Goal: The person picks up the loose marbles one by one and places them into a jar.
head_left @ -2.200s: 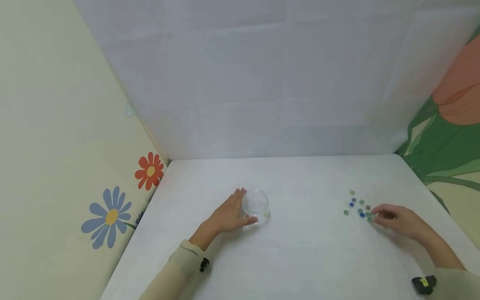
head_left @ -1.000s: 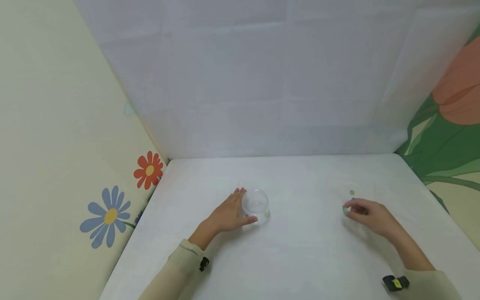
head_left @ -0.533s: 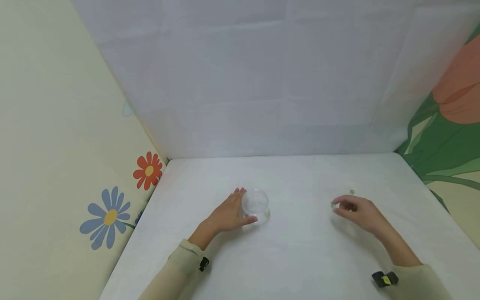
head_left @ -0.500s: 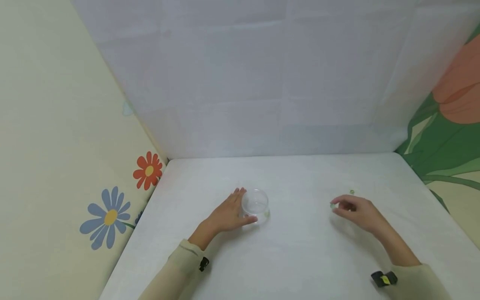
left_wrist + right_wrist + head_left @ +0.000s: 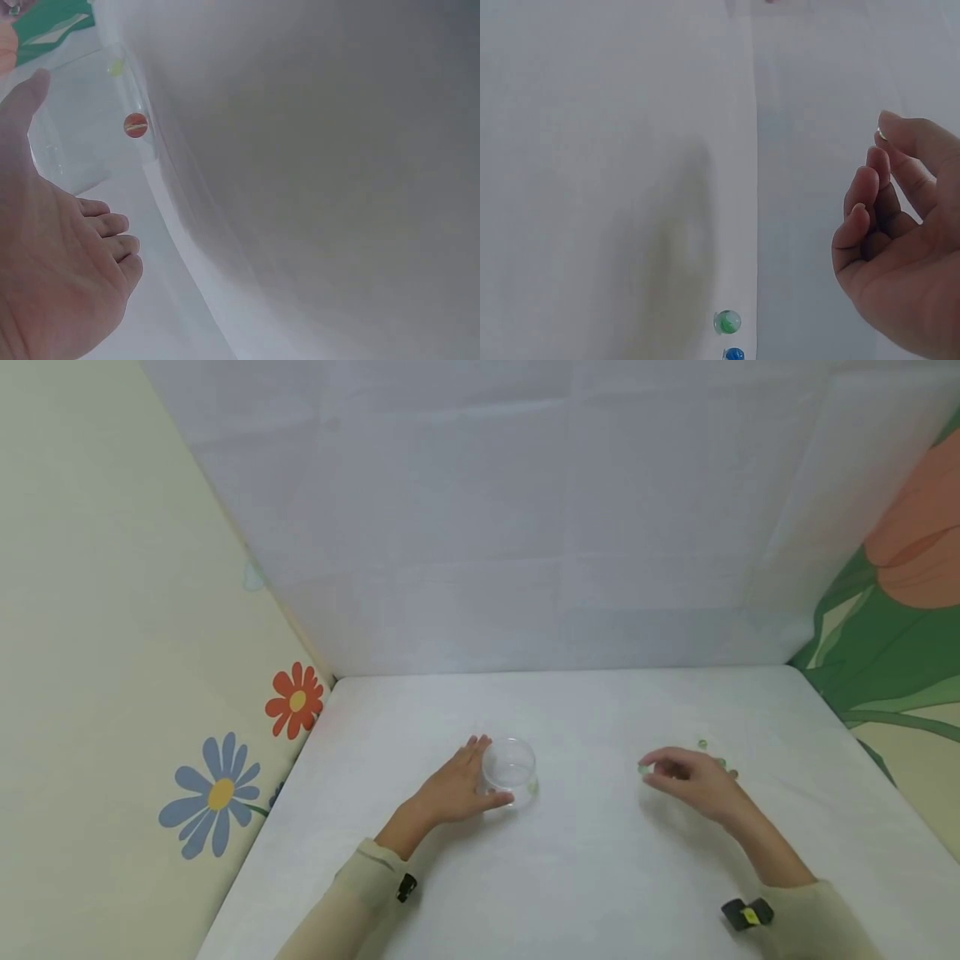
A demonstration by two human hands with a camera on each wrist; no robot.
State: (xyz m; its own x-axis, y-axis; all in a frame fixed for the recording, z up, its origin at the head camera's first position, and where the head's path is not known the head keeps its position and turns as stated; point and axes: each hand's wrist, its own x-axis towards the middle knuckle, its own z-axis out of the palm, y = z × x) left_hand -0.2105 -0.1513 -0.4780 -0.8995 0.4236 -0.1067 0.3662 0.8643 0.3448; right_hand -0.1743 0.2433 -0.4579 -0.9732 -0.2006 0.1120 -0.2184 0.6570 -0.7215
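A clear round container (image 5: 510, 764) stands on the white table, with my left hand (image 5: 450, 789) against its left side, thumb in front and fingers nearly straight. In the left wrist view a reddish marble (image 5: 136, 125) and a yellow-green marble (image 5: 115, 67) lie in its base, beyond my left hand (image 5: 60, 262). Right of the container, my right hand (image 5: 693, 783) pinches a pale green marble (image 5: 642, 769) between thumb and index finger. In the right wrist view that marble barely shows at the fingertips of my right hand (image 5: 900, 217), whose other fingers are curled.
Behind my right hand lie several marbles, a green one (image 5: 702, 744) farthest back. The right wrist view shows a green marble (image 5: 727, 322) and a blue marble (image 5: 734, 353) on the table. A white sheet (image 5: 480, 527) rises behind the table (image 5: 585, 877); patterned walls stand on both sides.
My right hand has moved left from the marble group, carrying the pale green marble. Some marbles it covered show again behind it. My left hand and the container have stayed in place.
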